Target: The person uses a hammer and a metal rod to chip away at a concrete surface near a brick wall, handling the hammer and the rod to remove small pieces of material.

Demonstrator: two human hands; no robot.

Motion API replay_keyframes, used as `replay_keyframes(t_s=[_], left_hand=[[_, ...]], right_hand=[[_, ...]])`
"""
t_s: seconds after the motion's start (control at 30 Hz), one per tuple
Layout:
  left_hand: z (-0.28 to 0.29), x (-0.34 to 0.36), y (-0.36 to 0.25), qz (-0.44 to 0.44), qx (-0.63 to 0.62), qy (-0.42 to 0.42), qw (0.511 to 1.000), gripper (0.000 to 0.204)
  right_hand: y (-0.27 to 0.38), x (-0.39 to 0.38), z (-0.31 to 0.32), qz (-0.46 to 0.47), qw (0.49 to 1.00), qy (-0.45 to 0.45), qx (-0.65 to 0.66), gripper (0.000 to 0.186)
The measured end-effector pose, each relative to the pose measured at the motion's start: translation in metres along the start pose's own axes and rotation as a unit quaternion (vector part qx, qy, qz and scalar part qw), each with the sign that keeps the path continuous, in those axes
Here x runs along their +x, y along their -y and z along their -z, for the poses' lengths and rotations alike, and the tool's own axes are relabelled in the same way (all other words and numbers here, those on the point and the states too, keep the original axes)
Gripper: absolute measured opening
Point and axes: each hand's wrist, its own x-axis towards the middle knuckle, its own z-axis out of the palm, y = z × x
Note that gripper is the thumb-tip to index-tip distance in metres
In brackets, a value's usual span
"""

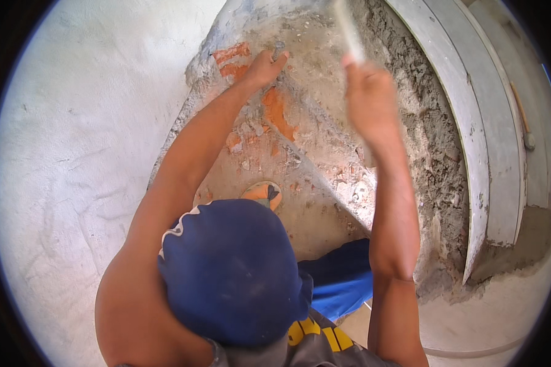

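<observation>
My left hand (265, 69) is closed around a short grey metal chisel (278, 49), whose blunt end sticks up past my fingers. Its lower part is hidden by the hand. Around it lies rough, chipped masonry (315, 98), with orange-red brick (277, 111) bared below my hand. To the right, my right hand (371, 98) is raised and blurred by motion. It grips the long pale handle (349, 30) of a tool, which runs up to the top edge; the tool's head is out of view. The two hands are apart.
Smooth pale plaster (86, 140) spreads over the left side. Right of the chipped area runs a band of coarse grey mortar (434, 122), then long grey boards (465, 92). A thin wooden-handled tool (520, 110) lies farther right. A foot in a sandal (264, 193) stands below my left hand.
</observation>
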Motion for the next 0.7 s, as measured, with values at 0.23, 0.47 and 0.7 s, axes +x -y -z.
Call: replay_keyframes(t_s=[0.23, 0.47, 0.7], left_hand=[[-0.007, -0.004, -0.014, -0.036, -0.044, -0.069, 0.996, 0.065], [0.02, 0.015, -0.01, -0.048, -0.033, 0.007, 0.998, 0.075], [-0.001, 0.001, -0.012, -0.008, -0.044, 0.007, 0.999, 0.067]], right_hand=[[0.014, 0.004, 0.04, 0.385, 0.839, -0.372, 0.092, 0.035], [-0.037, 0.027, -0.038, 0.025, 0.998, 0.046, -0.021, 0.039], [0.035, -0.012, 0.052, 0.321, 0.89, -0.279, 0.164, 0.04]])
